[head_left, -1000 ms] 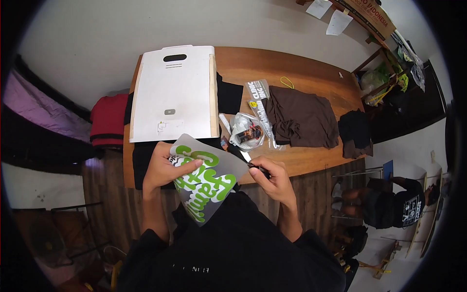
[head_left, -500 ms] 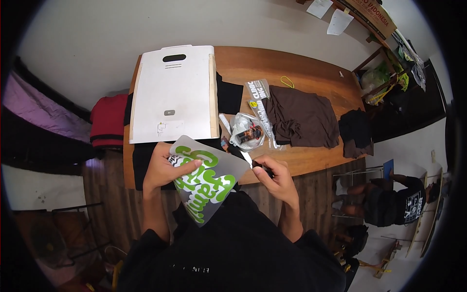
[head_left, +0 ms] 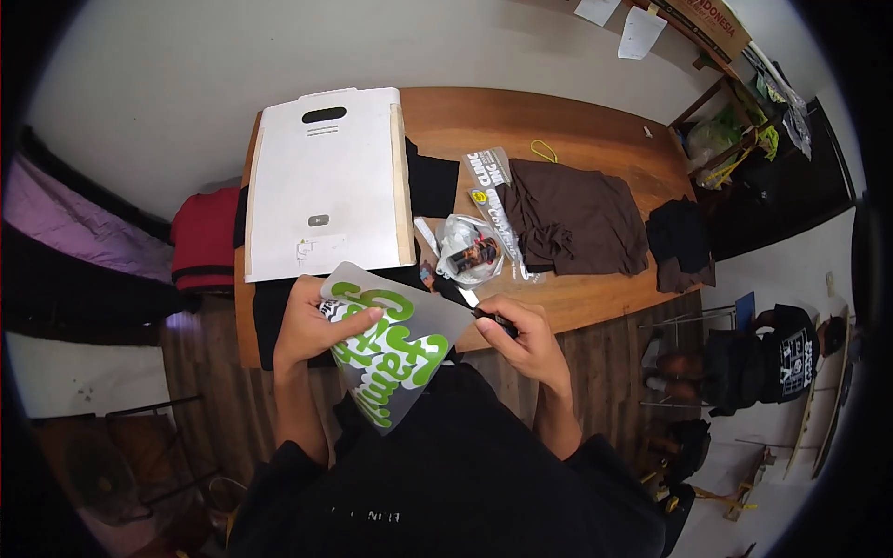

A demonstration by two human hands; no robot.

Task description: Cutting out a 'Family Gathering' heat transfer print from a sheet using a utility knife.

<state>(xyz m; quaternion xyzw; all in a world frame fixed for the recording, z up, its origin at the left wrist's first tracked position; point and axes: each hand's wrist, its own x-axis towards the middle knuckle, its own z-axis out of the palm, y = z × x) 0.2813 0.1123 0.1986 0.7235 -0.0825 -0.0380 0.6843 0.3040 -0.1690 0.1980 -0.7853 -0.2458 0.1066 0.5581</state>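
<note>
The left hand [head_left: 312,325] has a closed grip, thumb on top, on a bendy see-through sheet [head_left: 398,349] with green and white letters, probably so it won't flop. The right hand [head_left: 526,339] curls its fingers around what looks like a black-handled cutter [head_left: 498,322] by the sheet's corner; I can't tell if they touch. The sheet is held up in front of the black shirt [head_left: 446,479], near the tabletop [head_left: 558,121]. Past it, a white board [head_left: 326,181] lies on black cloth [head_left: 433,186], maybe keeping it flat, beside a plastic bag [head_left: 465,246] and brown cloth [head_left: 581,219].
</note>
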